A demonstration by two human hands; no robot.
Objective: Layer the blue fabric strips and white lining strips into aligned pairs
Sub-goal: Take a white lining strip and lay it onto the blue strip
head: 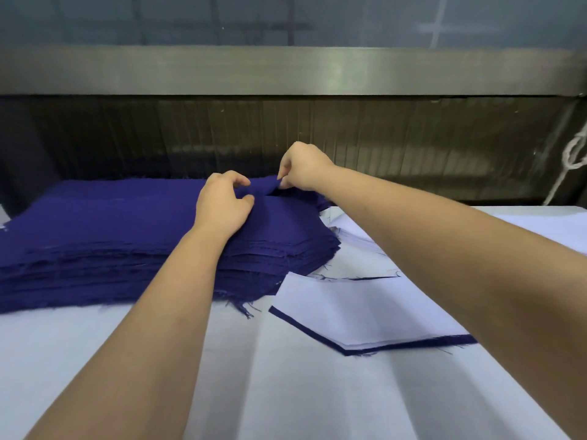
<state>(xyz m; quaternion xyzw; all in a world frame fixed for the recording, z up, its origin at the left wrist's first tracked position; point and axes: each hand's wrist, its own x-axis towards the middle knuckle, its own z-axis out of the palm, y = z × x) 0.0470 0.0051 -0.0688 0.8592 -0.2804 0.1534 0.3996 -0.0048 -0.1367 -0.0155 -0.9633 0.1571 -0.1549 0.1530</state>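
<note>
1. The stack of blue fabric strips (111, 236) lies on the far left part of the white-covered table (286, 392), its frayed edges toward the near side.
2. The right hand (305, 168) pinches the top blue strip (265, 187) at the stack's far right corner, lifting a small ridge.
3. The left hand (222, 204) rests on the stack just beside that ridge, fingers curled. Whether it also pinches cloth cannot be told.
4. A white lining strip (365, 309) lies on a blue one near the table's right edge, with blue showing along its near border.
5. The cloth looks light, limp and clingy, with fraying threads, so neighbouring layers will likely drag along.
6. Best taken at a corner, one layer only, with the other hand holding the stack down.
</note>
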